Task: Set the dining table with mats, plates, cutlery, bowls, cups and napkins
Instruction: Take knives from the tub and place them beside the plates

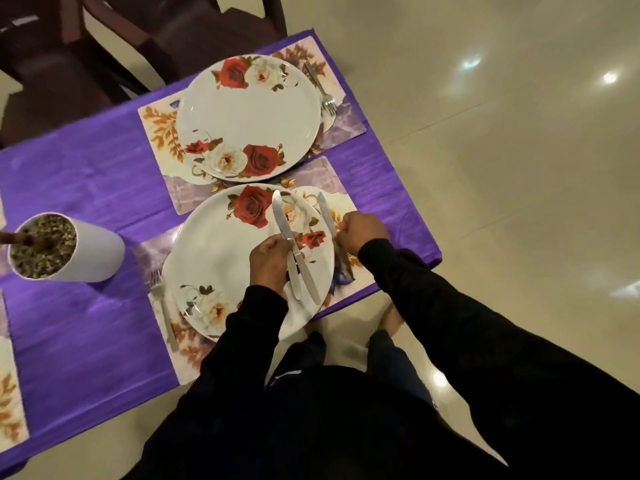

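Two white plates with rose prints sit on floral mats on the purple tablecloth (86, 174). Over the near plate (214, 258), my left hand (270, 261) grips two table knives (282, 220), blades pointing away from me. My right hand (362, 233) holds a third knife (327, 214) at its handle, with the blade lying on the near mat (346, 206) right of that plate. A fork (162, 306) lies on the mat left of the near plate. The far plate (247, 116) has a fork (323, 88) on its mat (159, 129) at the right.
A white cylindrical pot (69, 251) filled with pebbles stands on the cloth at the left. Dark wooden chairs (104, 46) stand beyond the table's far side. Another floral mat (10, 403) shows at the left edge. Glossy tiled floor (502, 168) lies to the right.
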